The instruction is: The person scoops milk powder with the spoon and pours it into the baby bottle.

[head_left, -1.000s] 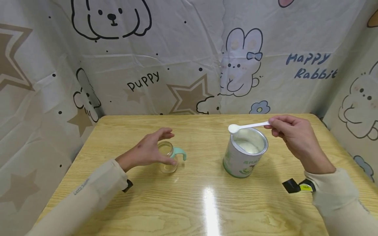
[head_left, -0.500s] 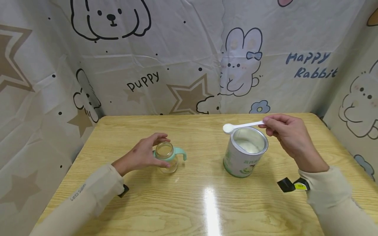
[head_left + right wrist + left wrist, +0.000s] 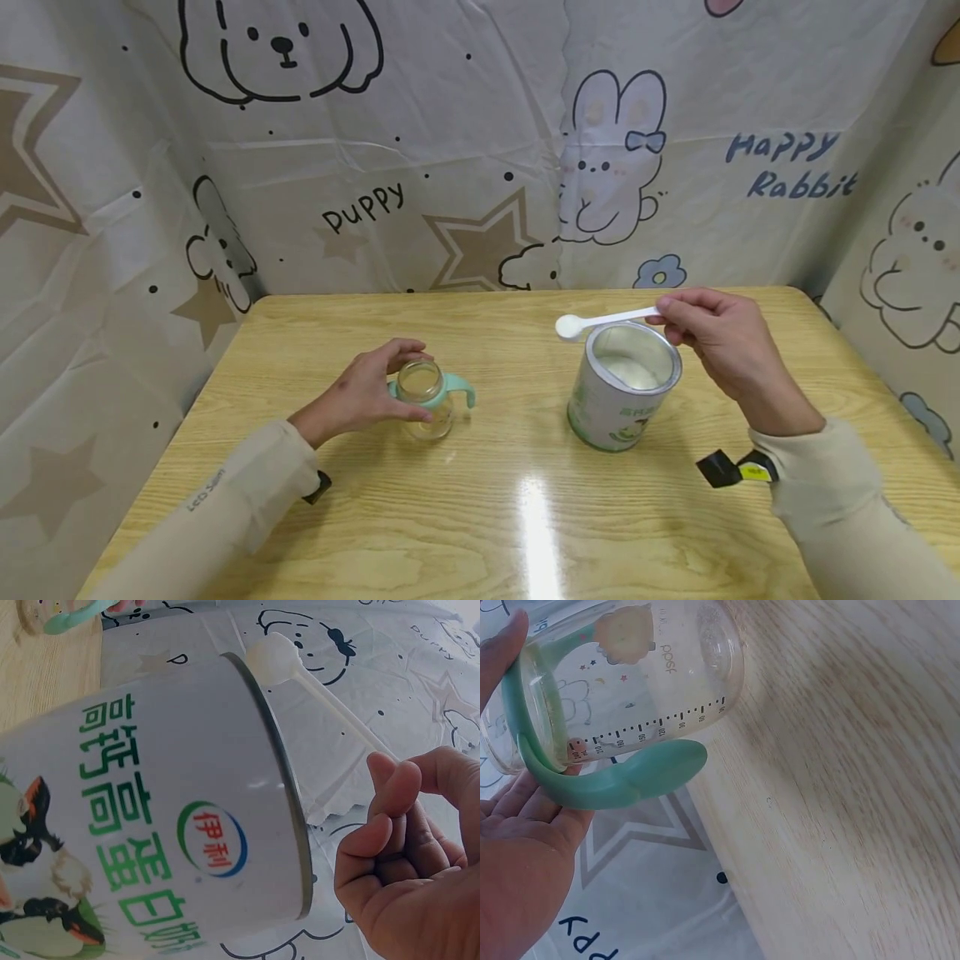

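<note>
My left hand (image 3: 363,390) holds a clear baby bottle (image 3: 437,425) upright on the table, thumb and fingers around its green collar near the uncapped mouth. In the left wrist view the bottle (image 3: 660,682) shows a printed scale, and its green handle (image 3: 630,780) curves out on the side away from the palm. My right hand (image 3: 716,337) pinches the end of a white measuring scoop (image 3: 618,317). White powder fills the scoop's bowl, which hangs level just past the left rim of an open milk powder can (image 3: 600,408). Powder lies inside the can.
The can stands right of the bottle, with a gap of bare wooden table (image 3: 510,367) between them. A white printed cloth (image 3: 450,150) hangs along the table's back edge and both sides.
My left hand has closed around the bottle, which tipped or shifted very little. My right hand has carried the filled scoop leftward, its bowl moving from above the can's rim to beyond it.
</note>
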Demonstrator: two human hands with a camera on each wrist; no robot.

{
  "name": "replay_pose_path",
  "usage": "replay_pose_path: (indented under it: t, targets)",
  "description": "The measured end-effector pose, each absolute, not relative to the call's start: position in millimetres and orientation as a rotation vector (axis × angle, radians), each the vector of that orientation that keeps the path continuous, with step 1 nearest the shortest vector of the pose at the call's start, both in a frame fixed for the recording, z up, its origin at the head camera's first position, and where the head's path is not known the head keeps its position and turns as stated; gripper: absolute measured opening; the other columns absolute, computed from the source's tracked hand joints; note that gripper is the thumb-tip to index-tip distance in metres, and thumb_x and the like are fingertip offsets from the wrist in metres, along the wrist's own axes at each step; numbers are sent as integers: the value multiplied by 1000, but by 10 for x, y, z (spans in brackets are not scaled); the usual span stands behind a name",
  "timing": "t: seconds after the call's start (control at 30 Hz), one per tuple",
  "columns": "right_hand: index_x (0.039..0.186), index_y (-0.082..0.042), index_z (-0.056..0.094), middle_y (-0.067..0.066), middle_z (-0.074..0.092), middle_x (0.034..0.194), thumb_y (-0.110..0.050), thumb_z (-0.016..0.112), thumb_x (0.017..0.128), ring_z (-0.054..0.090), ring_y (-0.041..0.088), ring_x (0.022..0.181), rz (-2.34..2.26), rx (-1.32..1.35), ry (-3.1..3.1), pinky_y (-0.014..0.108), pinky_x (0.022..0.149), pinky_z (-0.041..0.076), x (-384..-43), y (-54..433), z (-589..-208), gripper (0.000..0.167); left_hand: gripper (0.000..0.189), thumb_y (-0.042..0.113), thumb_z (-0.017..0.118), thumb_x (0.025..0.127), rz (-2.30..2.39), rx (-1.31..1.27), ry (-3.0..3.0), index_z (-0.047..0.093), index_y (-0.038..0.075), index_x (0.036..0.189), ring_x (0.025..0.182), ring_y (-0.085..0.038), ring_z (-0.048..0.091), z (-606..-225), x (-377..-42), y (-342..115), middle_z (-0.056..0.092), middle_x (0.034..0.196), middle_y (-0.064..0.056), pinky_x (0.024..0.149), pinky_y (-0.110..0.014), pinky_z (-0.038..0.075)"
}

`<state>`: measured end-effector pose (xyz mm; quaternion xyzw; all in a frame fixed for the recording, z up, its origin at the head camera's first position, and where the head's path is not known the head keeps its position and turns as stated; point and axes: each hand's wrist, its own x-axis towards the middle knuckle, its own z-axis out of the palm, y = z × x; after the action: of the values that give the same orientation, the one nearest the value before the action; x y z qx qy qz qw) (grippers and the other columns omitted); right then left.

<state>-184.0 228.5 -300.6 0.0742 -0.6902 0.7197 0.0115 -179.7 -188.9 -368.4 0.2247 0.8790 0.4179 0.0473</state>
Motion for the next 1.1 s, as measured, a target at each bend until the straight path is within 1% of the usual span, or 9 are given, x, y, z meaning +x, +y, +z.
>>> replay_pose_path:
  t: [0.13,0.3,0.47,0.57,0.73,1.1]
  targets:
    - [90,-11,76,0,72,80,-7,69,95,63,8,68,2248,233,-2158,17,64,54,-1842,2244,-3006,10,89,17,93,70,1294,663,2667,44,-2,142,130,-38,52,-3700,-1808,-1883,60,135,-14,101,-55,47]
    - [91,-14,76,-1,71,80,-9,69,95,63,8,69,2222,218,-2201,17,64,54,-1849,2175,-2997,10,86,16,93,70,1306,646,2669,46,-2,140,129,-39,52,-3723,-1829,-1878,60,136,-14,100,-54,48]
    - [90,-16,76,0,68,77,-8,69,95,65,8,70,2216,210,-2214,18,65,55,-1858,2098,-2989,12,84,15,93,70,1309,624,2675,48,0,140,129,-39,52,-3730,-1853,-1864,60,136,-13,99,-54,49]
    - [90,-16,76,-1,70,79,-8,68,96,64,7,70,2226,210,-2213,18,64,55,-1862,2061,-2988,12,84,14,93,70,1322,617,2669,48,0,139,128,-38,53,-3726,-1865,-1859,60,136,-13,99,-53,49]
    - [90,-14,75,-1,71,81,-6,67,96,63,8,70,2253,211,-2206,18,64,55,-1869,2006,-2989,13,82,12,93,69,1333,611,2664,49,-1,137,128,-37,53,-3706,-1879,-1853,61,135,-13,99,-53,49]
    - [88,-10,74,0,70,76,-5,67,96,60,8,65,2246,241,-2245,19,62,54,-1884,1868,-3014,12,82,14,94,68,1313,614,2677,50,0,137,127,-37,55,-3708,-1906,-1843,62,134,-13,100,-52,49]
